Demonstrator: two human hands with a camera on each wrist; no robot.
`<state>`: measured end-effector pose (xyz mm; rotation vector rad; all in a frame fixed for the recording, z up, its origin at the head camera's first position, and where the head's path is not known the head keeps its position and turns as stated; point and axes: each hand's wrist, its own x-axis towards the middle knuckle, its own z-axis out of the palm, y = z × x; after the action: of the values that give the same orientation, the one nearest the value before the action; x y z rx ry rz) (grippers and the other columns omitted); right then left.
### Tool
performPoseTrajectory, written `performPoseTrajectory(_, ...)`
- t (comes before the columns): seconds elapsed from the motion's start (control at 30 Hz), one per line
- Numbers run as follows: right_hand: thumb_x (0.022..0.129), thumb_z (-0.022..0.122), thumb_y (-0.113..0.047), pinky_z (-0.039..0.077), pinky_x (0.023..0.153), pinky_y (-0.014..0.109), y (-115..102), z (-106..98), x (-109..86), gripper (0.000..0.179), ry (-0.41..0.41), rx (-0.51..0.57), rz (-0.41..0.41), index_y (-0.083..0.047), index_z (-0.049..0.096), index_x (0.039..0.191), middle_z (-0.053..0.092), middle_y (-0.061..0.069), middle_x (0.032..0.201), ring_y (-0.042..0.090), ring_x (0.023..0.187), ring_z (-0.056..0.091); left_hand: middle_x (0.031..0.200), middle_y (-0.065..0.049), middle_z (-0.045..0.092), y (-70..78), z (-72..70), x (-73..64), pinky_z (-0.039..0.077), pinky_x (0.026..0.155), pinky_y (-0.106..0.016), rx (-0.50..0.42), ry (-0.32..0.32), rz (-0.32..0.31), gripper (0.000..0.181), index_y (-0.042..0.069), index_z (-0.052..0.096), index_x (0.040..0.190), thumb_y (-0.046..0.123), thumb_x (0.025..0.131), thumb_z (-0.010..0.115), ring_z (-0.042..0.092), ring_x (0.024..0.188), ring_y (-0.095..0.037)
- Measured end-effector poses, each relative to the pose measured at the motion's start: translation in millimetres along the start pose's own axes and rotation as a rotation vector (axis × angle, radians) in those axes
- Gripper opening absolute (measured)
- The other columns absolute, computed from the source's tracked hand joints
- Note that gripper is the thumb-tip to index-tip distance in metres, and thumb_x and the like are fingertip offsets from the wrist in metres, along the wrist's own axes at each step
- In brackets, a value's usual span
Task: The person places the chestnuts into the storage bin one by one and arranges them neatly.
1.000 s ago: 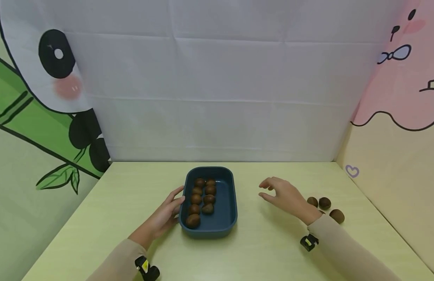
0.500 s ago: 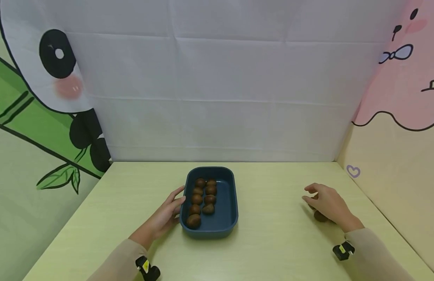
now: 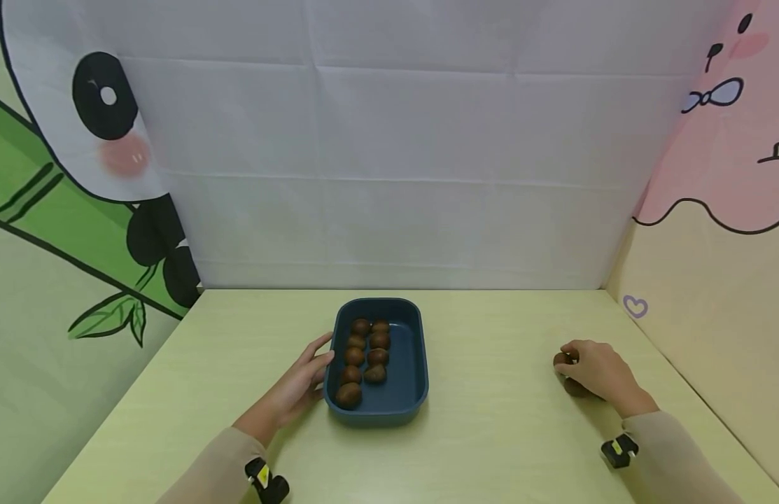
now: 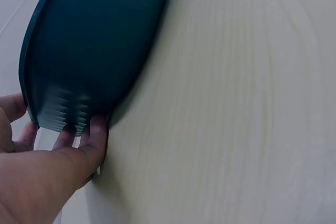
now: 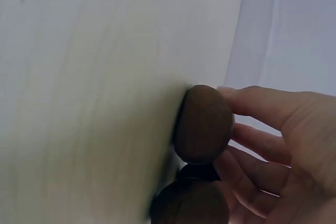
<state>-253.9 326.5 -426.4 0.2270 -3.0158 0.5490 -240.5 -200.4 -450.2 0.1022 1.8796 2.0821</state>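
Observation:
Two columns of brown chestnuts (image 3: pixel 354 356) lie in a dark blue rectangular tray (image 3: pixel 403 392). My left hand (image 3: pixel 291 392) rests at the tray's left side, its spread fingertips against the outer wall in the left wrist view. On the right of the table, my right hand (image 3: pixel 603 374) pinches a loose chestnut (image 5: pixel 203 124) with its fingertips. Beside that one, a second chestnut (image 5: pixel 191 203) lies close under the fingers. Any others of the loose group are hidden by the hand in the head view.
The pale wooden table (image 3: pixel 490 420) ends at a white sheet (image 3: pixel 395 175) behind it. Printed cartoon panels stand at both sides, the pink and cream one (image 3: pixel 710 280) near my right hand. Tray space right of the chestnuts shows bare bottom.
My right hand has moved right, from beside the tray to the loose chestnuts, and its fingers have closed on one. The left hand and tray have stayed put.

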Motion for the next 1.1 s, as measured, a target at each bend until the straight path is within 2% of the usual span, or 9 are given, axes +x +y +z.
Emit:
performPoseTrajectory(0.23,0.087,0.076,-0.023,0.052,0.070,0.055,1.3,4.1,-0.3,0.043,-0.018,-0.013,0.013,0.004,0.066,0.119,0.069,0.024,0.106,0.043,0.094,0.064,0.153,-0.021,0.041,-0.3,-0.2,-0.5,0.032,0.110,-0.054,0.004,0.000,-0.004,0.063,0.026,0.012,0.161,0.034,0.108,0.045,0.045,0.136,-0.033)
performPoseTrajectory(0.5,0.087,0.077,-0.025,0.052,0.073,0.052,-5.9,5.9,0.4,0.044,0.006,0.029,-0.057,0.003,0.067,0.119,0.071,0.019,0.103,0.037,0.092,0.066,0.154,-0.021,0.039,0.7,0.4,-0.2,0.033,0.109,-0.052,-0.004,0.003,-0.006,0.065,0.026,0.012,0.161,0.035,0.107,0.047,0.045,0.137,-0.033)
performPoseTrajectory(0.77,0.088,0.078,-0.018,0.052,0.073,0.045,-41.5,1.4,3.5,0.037,0.050,0.112,-0.182,0.002,0.068,0.118,0.072,0.010,0.098,0.027,0.087,0.068,0.156,-0.022,0.035,2.0,-0.8,-1.6,0.034,0.109,-0.051,0.014,-0.019,-0.002,0.066,0.024,0.008,0.162,0.036,0.108,0.045,0.042,0.139,-0.034)
performPoseTrajectory(1.0,0.091,0.076,-0.017,0.054,0.075,0.037,-80.6,-1.7,10.9,0.036,-0.010,0.195,-0.241,-0.001,0.067,0.122,0.070,0.003,0.107,0.019,0.091,0.068,0.156,-0.021,0.035,1.9,-0.9,-1.2,0.030,0.111,-0.054,-0.001,-0.016,0.000,0.065,0.026,0.010,0.161,0.035,0.108,0.046,0.039,0.140,-0.035)
performPoseTrajectory(1.1,0.090,0.076,-0.014,0.055,0.079,0.037,-100.1,-0.2,14.0,0.031,-0.027,0.221,-0.293,-0.004,0.069,0.118,0.068,0.000,0.106,0.017,0.092,0.067,0.156,-0.021,0.036,1.2,-0.1,-0.4,0.029,0.112,-0.055,-0.004,-0.009,-0.003,0.063,0.026,0.012,0.161,0.034,0.108,0.046,0.040,0.140,-0.035)
